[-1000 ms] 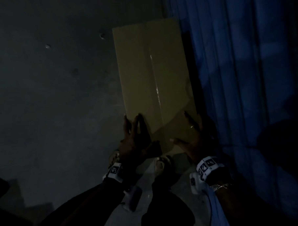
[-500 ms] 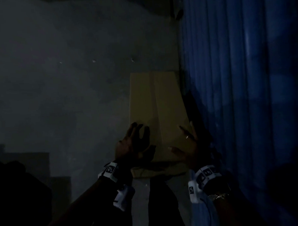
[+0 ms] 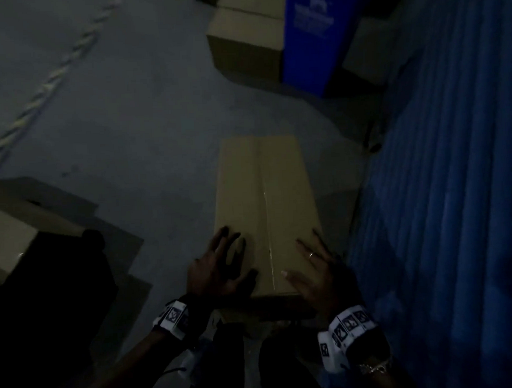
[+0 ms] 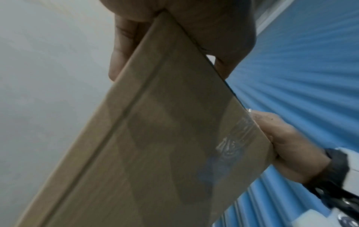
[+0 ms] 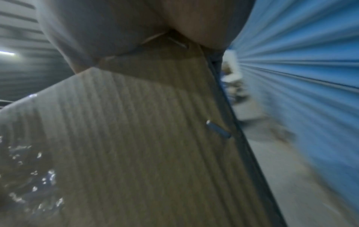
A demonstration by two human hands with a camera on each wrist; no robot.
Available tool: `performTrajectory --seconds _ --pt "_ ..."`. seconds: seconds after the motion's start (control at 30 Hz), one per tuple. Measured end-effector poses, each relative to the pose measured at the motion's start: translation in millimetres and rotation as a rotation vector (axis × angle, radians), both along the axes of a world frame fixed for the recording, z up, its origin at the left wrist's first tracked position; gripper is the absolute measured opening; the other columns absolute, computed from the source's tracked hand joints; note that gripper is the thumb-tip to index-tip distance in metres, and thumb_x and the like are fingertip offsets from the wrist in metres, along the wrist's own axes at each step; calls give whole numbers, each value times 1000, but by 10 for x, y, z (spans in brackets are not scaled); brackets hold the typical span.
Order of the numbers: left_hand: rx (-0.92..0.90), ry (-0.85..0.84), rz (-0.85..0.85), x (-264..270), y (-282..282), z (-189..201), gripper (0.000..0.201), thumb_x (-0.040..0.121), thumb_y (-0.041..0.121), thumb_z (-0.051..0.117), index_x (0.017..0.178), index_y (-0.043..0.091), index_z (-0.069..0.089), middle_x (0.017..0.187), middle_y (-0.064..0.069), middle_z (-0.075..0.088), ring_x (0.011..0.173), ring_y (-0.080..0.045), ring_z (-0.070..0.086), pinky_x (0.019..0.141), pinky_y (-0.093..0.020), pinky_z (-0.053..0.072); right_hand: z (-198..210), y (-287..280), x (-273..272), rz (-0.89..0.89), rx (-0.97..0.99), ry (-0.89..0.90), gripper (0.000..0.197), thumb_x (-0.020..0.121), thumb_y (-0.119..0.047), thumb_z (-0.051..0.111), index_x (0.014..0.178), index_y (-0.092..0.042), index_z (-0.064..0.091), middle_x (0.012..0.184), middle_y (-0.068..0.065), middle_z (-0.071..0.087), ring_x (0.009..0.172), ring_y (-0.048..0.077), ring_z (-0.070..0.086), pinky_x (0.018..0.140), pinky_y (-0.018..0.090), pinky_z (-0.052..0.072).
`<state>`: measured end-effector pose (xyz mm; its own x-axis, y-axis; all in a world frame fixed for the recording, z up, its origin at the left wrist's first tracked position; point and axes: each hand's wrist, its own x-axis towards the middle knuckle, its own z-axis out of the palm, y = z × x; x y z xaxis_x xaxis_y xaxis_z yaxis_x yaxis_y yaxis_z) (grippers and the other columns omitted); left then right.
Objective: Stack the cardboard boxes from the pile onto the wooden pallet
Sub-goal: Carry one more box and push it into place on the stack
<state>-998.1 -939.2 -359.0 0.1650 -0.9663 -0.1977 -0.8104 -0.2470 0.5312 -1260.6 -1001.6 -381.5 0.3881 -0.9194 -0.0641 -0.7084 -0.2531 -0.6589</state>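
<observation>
One box (image 3: pixel 265 211) is carried between two hands: the left hand (image 3: pixel 220 271) and right hand (image 3: pixel 316 270) each lie on its near end with fingers spread flat on top. Ahead of the grip, two more boxes (image 3: pixel 245 39) sit beside a blue bin (image 3: pixel 312 36); a blue shutter (image 3: pixel 442 185) runs right.
</observation>
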Motion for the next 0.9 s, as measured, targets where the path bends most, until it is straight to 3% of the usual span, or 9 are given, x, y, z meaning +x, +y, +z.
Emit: performTrajectory --seconds 0.13,0.2,0.3,0.4,0.57,0.73,0.9 --pt "-149 -5 140 552 356 523 83 73 84 56 141 36 53 157 9 40 102 -17 71 65 -32 57 612 -37 687 130 -116 83 73 76 -79 59 141 -44 54 164 -18 23 128 22 56 99 41 51" --pt "-193 -13 205 862 555 745 83 73 83 57 140 34 54 158 8 39 106 -19 70 68 -38 60 860 -10 1072 214 -167 105 75 77 -82 54 142 -45 51 165 -18 22 126 25 56 98 43 52" --pt "-277 -18 311 1374 881 1016 83 72 80 61 138 31 57 157 6 41 110 -21 69 72 -43 61 1192 76 1710 312 -239 112 77 78 -84 50 145 -47 47 165 -20 21 128 23 56 97 43 52" --pt "-368 -14 416 1910 1224 1213 81 69 76 66 135 29 61 155 6 44 112 -18 67 77 -37 60 1456 199 2407 431 -328 75 73 80 -76 57 144 -41 51 163 -12 30 131 18 55 97 46 52" --pt "-434 -90 572 2710 1784 1380 80 68 77 67 134 31 60 155 7 45 111 -14 68 74 -33 60 1694 448 3498 564 -399 41 74 79 -77 58 144 -43 50 162 -14 31 128 19 57 100 43 50" --pt "-415 -192 738 3266 2383 1535 82 65 79 63 134 35 58 155 9 43 122 -15 62 74 -41 61 1821 788 4411 721 -444 3 75 78 -78 57 144 -44 49 162 -11 33 119 24 61 94 40 53" --pt "-399 -243 872 3696 2800 1549 80 65 79 63 132 37 56 155 10 43 122 -16 62 73 -41 61 1894 1015 5164 867 -441 -24 77 77 -78 57 146 -48 44 164 -11 28 127 24 58 99 44 52"
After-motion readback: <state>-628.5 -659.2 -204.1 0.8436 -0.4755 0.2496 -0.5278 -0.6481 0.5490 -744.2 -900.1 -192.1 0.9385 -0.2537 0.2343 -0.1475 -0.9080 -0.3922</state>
